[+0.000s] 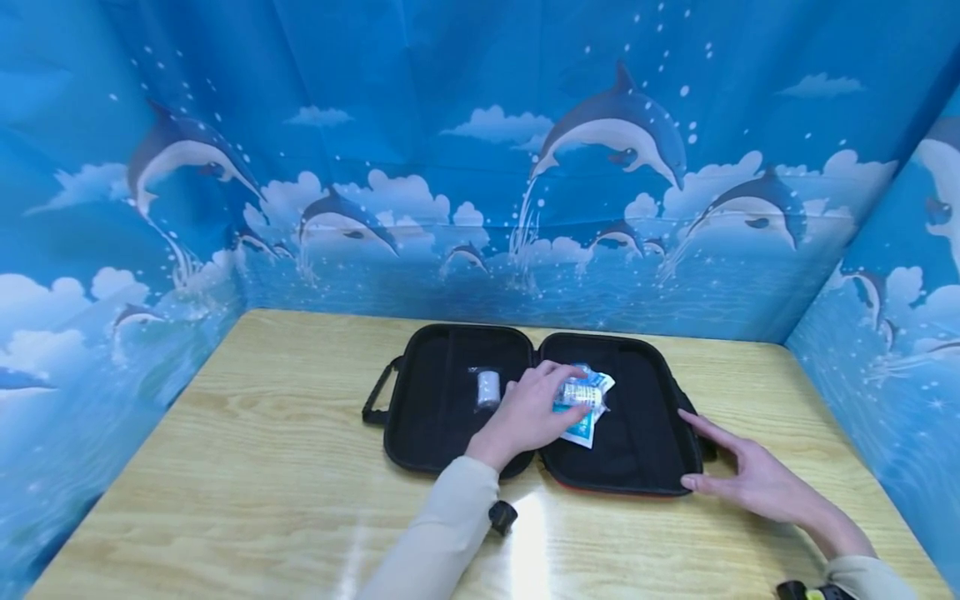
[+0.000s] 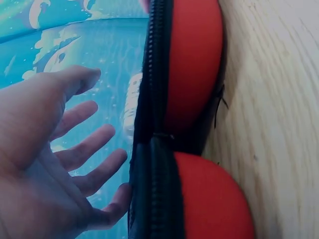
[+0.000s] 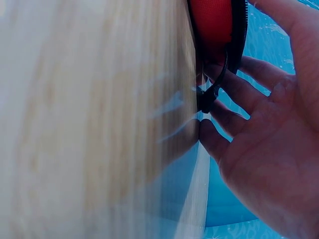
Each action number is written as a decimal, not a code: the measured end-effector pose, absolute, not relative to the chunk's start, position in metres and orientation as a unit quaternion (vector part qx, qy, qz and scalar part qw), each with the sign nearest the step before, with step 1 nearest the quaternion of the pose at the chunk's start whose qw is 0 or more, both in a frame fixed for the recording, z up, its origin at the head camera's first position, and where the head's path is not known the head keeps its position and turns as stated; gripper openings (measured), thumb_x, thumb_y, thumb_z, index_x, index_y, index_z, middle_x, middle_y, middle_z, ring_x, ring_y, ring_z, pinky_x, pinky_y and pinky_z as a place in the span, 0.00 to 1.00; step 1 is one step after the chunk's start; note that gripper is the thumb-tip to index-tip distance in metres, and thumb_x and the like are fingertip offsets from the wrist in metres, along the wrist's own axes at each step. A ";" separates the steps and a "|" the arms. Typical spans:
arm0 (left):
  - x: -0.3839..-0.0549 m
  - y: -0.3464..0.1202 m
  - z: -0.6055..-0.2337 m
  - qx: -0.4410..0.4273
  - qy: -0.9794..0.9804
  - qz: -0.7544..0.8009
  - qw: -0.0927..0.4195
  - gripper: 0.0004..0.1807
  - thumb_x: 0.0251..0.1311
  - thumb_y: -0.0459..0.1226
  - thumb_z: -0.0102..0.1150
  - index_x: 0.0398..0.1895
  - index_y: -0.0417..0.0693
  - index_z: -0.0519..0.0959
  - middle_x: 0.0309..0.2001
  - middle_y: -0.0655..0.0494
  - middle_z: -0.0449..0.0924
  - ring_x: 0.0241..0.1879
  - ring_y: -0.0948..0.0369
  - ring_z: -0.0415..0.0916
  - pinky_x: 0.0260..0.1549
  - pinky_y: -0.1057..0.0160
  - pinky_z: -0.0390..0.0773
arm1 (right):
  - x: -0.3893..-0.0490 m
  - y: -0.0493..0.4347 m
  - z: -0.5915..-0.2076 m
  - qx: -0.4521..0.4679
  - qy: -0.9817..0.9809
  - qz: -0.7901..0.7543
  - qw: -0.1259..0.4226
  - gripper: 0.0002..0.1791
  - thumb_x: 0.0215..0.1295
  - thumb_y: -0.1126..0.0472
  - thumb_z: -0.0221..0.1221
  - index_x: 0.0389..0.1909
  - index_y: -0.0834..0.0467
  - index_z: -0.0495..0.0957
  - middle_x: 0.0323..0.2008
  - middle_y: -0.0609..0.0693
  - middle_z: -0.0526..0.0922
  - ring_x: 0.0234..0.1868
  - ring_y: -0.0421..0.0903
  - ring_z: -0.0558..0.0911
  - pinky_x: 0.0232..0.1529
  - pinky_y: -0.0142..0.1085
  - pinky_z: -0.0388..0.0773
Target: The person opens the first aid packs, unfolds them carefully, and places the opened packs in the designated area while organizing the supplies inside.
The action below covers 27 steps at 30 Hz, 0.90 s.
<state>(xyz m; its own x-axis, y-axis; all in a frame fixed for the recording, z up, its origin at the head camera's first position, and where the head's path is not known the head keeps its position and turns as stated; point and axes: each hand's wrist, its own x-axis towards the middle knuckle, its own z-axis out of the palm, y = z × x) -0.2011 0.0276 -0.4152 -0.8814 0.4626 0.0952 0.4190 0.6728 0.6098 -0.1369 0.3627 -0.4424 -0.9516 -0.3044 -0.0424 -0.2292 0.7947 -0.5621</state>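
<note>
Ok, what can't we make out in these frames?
Print on the packets: head view, too small, partly covered by the left hand.
Inside of the case: left wrist view, hidden by its own side.
Whitish item: left wrist view, blurred, partly behind the rim.
Right hand fingertips: right wrist view, partly behind the black strap.

The zippered case [image 1: 648, 417], red outside and black inside, lay open on the bench [image 1: 262, 467], its halves at nine and three o'clock. Blue-and-white packets [image 1: 581, 429] lay overlapping in the three-o'clock half, toward its nine-o'clock side, partly hidden.
</note>
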 end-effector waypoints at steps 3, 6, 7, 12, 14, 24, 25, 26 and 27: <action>-0.203 0.031 -0.418 0.243 0.924 0.294 0.029 0.25 0.70 0.53 0.60 0.69 0.65 0.74 0.65 0.58 0.75 0.60 0.55 0.72 0.50 0.52 0.69 | -0.138 0.362 -0.441 -0.141 0.946 -0.284 0.066 0.48 0.62 0.45 0.70 0.80 0.36 0.55 0.75 0.64 0.67 0.73 0.57 0.66 0.54 0.16 0.61; -0.205 0.034 -0.418 0.244 0.934 0.259 0.028 0.26 0.69 0.53 0.60 0.69 0.66 0.74 0.63 0.58 0.76 0.58 0.55 0.72 0.48 0.53 0.68 | -0.138 0.362 -0.440 -0.139 0.948 -0.279 0.068 0.49 0.62 0.44 0.70 0.80 0.36 0.55 0.75 0.64 0.67 0.71 0.65 0.67 0.55 0.20 0.64; -0.205 0.035 -0.418 0.243 0.938 0.247 0.028 0.26 0.69 0.54 0.61 0.69 0.66 0.74 0.62 0.58 0.76 0.57 0.55 0.72 0.48 0.53 0.68 | -0.139 0.362 -0.439 -0.138 0.948 -0.278 0.068 0.49 0.62 0.44 0.70 0.80 0.36 0.55 0.75 0.64 0.67 0.71 0.67 0.67 0.55 0.21 0.65; -0.203 0.036 -0.418 0.245 0.944 0.220 0.021 0.26 0.68 0.53 0.62 0.68 0.65 0.77 0.61 0.58 0.75 0.56 0.55 0.72 0.45 0.54 0.67 | -0.139 0.362 -0.440 -0.137 0.948 -0.280 0.070 0.49 0.62 0.44 0.70 0.80 0.36 0.55 0.75 0.64 0.67 0.71 0.65 0.67 0.55 0.21 0.65; -0.203 0.036 -0.419 0.247 0.945 0.215 0.018 0.25 0.67 0.53 0.62 0.66 0.64 0.78 0.60 0.57 0.76 0.55 0.55 0.72 0.45 0.54 0.66 | -0.139 0.362 -0.440 -0.137 0.948 -0.280 0.070 0.49 0.62 0.44 0.70 0.80 0.36 0.55 0.75 0.64 0.66 0.71 0.67 0.67 0.55 0.22 0.65; -0.199 0.037 -0.419 0.259 0.942 0.212 0.027 0.20 0.67 0.54 0.62 0.61 0.67 0.80 0.48 0.63 0.78 0.47 0.62 0.73 0.45 0.55 0.65 | -0.139 0.362 -0.441 -0.139 0.946 -0.283 0.069 0.49 0.61 0.45 0.71 0.80 0.37 0.55 0.74 0.65 0.67 0.69 0.71 0.67 0.56 0.24 0.66; -0.199 0.037 -0.418 0.262 0.940 0.217 0.030 0.20 0.67 0.54 0.62 0.60 0.67 0.81 0.46 0.64 0.78 0.46 0.63 0.73 0.46 0.55 0.65 | -0.139 0.362 -0.441 -0.140 0.947 -0.282 0.069 0.49 0.61 0.45 0.71 0.80 0.37 0.55 0.74 0.65 0.67 0.69 0.71 0.67 0.56 0.25 0.67; -0.199 0.037 -0.418 0.265 0.938 0.222 0.032 0.19 0.68 0.54 0.63 0.60 0.67 0.81 0.44 0.65 0.78 0.45 0.64 0.74 0.46 0.54 0.65 | -0.139 0.362 -0.441 -0.140 0.947 -0.281 0.068 0.49 0.61 0.45 0.71 0.80 0.37 0.55 0.74 0.65 0.67 0.69 0.71 0.67 0.56 0.26 0.67; -0.198 0.037 -0.418 0.268 0.936 0.226 0.035 0.19 0.68 0.54 0.63 0.60 0.67 0.81 0.43 0.66 0.78 0.44 0.66 0.74 0.47 0.53 0.65 | -0.139 0.362 -0.441 -0.140 0.947 -0.280 0.068 0.49 0.61 0.45 0.71 0.80 0.37 0.55 0.74 0.65 0.67 0.69 0.71 0.68 0.56 0.26 0.68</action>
<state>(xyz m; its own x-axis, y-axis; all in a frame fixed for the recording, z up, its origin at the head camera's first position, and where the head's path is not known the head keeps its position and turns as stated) -0.1983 0.0372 -0.4175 -0.8536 0.5179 0.0556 0.4863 0.7543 0.4411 -0.1386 0.3622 -0.4413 -0.9515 -0.3035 -0.0505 -0.2272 0.8038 -0.5498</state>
